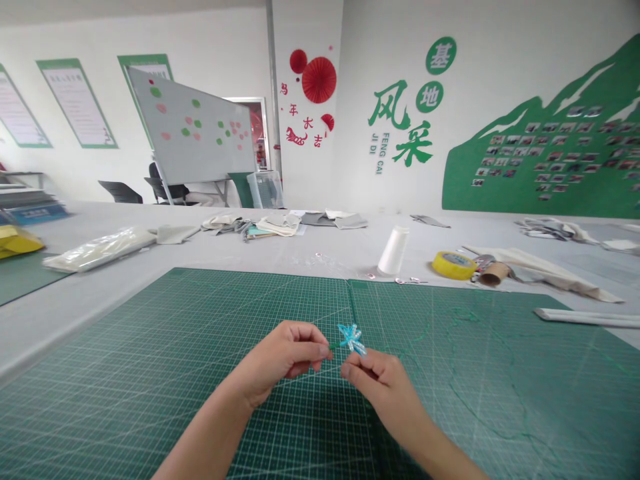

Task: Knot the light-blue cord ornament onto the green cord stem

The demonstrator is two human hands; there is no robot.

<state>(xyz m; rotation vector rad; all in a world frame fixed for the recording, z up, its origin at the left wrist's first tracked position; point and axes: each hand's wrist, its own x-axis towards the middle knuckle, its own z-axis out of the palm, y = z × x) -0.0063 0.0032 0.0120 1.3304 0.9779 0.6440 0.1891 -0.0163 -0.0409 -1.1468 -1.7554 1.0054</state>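
A small blue flower [352, 337] with pale, bead-like dots on its petals is held above the green cutting mat [200, 333]. My left hand [293, 353] pinches its thin green stem [336, 346] between thumb and fingers, the bloom pointing right. Just below the petals, my right hand [377, 377] has thumb and forefinger pressed together. The lowest petal meets its forefinger; whatever lies in that pinch is too small to make out. Loose green thread [453, 380] curls over the mat on the right.
Behind the mat stand a white thread cone [393, 250], a yellow tape roll [454, 265] and a cardboard tube [494, 274]. Fabric scraps [280, 224] lie farther back. White rods [585, 317] rest at the right, a plastic-wrapped bundle [103, 249] at the left.
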